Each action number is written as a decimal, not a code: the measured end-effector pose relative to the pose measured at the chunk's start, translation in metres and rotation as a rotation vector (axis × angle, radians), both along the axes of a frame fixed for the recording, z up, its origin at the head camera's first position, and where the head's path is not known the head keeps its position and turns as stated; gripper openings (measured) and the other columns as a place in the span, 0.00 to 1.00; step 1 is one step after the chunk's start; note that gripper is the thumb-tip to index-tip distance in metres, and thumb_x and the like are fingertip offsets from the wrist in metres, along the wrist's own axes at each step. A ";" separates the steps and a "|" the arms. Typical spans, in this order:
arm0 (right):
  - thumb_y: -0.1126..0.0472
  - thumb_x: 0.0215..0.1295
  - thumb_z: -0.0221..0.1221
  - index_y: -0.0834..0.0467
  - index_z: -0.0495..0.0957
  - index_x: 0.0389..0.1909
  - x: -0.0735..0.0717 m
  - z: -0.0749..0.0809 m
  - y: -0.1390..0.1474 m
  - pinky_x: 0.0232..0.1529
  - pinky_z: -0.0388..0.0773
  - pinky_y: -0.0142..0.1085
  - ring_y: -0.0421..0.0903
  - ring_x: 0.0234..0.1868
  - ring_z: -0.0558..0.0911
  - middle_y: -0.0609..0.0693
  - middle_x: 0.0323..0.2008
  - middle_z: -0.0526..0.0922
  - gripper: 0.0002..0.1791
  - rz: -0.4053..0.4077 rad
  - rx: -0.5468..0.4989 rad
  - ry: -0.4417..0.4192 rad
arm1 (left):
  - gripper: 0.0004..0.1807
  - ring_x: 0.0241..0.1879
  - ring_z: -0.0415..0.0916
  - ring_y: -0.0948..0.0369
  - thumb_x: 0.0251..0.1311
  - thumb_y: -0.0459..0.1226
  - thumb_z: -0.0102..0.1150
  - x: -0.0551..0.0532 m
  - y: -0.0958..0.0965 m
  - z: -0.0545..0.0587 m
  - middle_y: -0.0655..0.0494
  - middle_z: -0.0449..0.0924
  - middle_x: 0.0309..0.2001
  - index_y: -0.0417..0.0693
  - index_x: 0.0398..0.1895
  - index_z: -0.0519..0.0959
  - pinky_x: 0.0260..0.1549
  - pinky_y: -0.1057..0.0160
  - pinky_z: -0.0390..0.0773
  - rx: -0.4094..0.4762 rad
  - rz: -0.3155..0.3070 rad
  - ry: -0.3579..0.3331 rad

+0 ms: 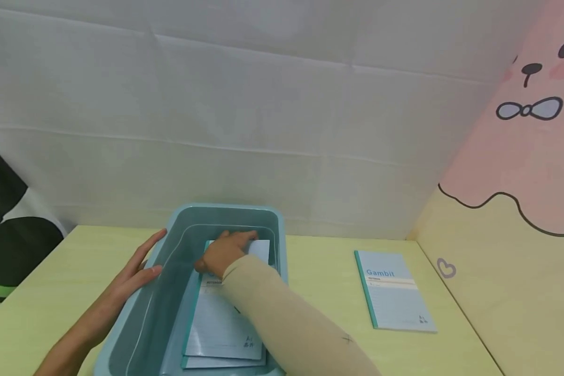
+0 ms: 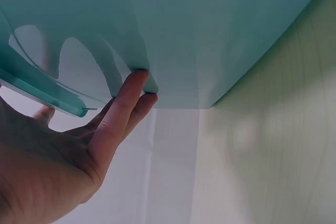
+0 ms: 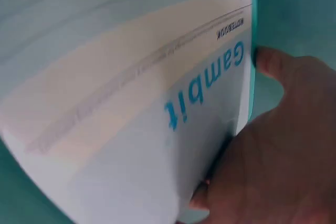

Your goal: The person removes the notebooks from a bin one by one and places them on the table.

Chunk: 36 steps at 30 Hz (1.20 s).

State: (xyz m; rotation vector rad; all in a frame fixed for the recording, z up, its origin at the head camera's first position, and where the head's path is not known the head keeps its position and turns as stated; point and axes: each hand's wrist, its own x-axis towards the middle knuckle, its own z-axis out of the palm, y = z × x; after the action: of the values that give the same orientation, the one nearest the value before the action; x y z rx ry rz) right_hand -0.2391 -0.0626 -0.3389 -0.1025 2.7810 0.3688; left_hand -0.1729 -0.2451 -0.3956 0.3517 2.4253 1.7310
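Note:
A blue-green plastic bin [image 1: 166, 292] stands on the table, with two notebooks stacked inside. The upper notebook [image 1: 223, 331], light blue with a teal spine, lies a little offset over the lower notebook [image 1: 239, 362]. My right hand [image 1: 227, 253] reaches into the bin and holds the upper notebook near its top end. In the right wrist view, the thumb [image 3: 270, 64] is at the spine edge and the other fingers are at the top edge, partly hidden. Outside the bin, my left hand [image 1: 122, 287] touches the left wall with extended fingers [image 2: 118, 114].
Another Gambit notebook [image 1: 395, 292] lies flat on the pale yellow table [image 1: 319, 303], right of the bin. A white cloth backdrop [image 1: 263, 130] hangs behind. A side panel [image 1: 521, 292] with a pink cartoon figure borders the right.

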 end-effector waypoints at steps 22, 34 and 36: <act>0.18 0.67 0.38 0.39 0.66 0.70 -0.006 0.031 0.015 0.70 0.68 0.50 0.49 0.65 0.77 0.49 0.64 0.78 0.41 0.063 -0.120 0.336 | 0.36 0.80 0.21 0.28 0.80 0.49 0.37 0.001 0.004 0.004 0.58 0.24 0.86 0.79 0.84 0.39 0.55 0.16 0.47 0.010 0.004 -0.008; 0.22 0.68 0.41 0.40 0.68 0.65 -0.010 0.048 0.022 0.57 0.70 0.45 0.48 0.51 0.78 0.49 0.52 0.80 0.36 0.152 -0.275 0.475 | 0.36 0.80 0.19 0.30 0.79 0.48 0.39 0.000 0.004 0.005 0.57 0.23 0.86 0.78 0.84 0.39 0.57 0.13 0.41 0.029 0.011 -0.010; 0.23 0.68 0.41 0.40 0.67 0.66 -0.010 0.050 0.024 0.57 0.70 0.45 0.49 0.50 0.78 0.50 0.52 0.80 0.36 0.151 -0.291 0.485 | 0.36 0.80 0.20 0.29 0.79 0.49 0.38 0.001 0.004 0.005 0.57 0.23 0.86 0.78 0.84 0.39 0.56 0.14 0.43 0.030 0.011 -0.015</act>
State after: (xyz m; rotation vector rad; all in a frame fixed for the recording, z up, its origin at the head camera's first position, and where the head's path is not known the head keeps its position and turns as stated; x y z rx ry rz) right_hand -0.2489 -0.0384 -0.2887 -0.3340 3.3029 0.0162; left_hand -0.1719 -0.2416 -0.3908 0.3275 2.3981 1.7692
